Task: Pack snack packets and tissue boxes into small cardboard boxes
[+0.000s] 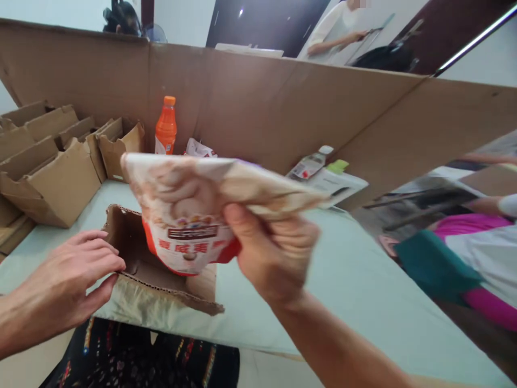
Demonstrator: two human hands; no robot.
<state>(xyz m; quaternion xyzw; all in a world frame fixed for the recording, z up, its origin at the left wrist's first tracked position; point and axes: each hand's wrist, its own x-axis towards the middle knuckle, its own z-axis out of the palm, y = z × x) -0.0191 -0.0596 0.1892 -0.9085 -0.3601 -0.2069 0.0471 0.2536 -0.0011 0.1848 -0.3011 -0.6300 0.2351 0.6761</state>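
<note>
My right hand [274, 253] is closed around the folded-over side of a printed snack bag [189, 215], cream and red with dark lettering. The bag is raised and tilted above an open cardboard box [157, 269], hiding part of its inside. At the near left corner of that box is my left hand [84, 272], its fingertips over the rim and the thumb on the outer side. The box lies on a pale green cloth-covered table [258, 312], and some motion blur softens the bag and right hand.
Several cardboard boxes [60, 178] stand at the left. Along the cardboard partition [250, 102] are an orange drink bottle [165, 126], another packet [200, 148], a clear bottle [311, 164] and a white pouch with a green cap [343, 186]. Other people are beyond the partition and at the right.
</note>
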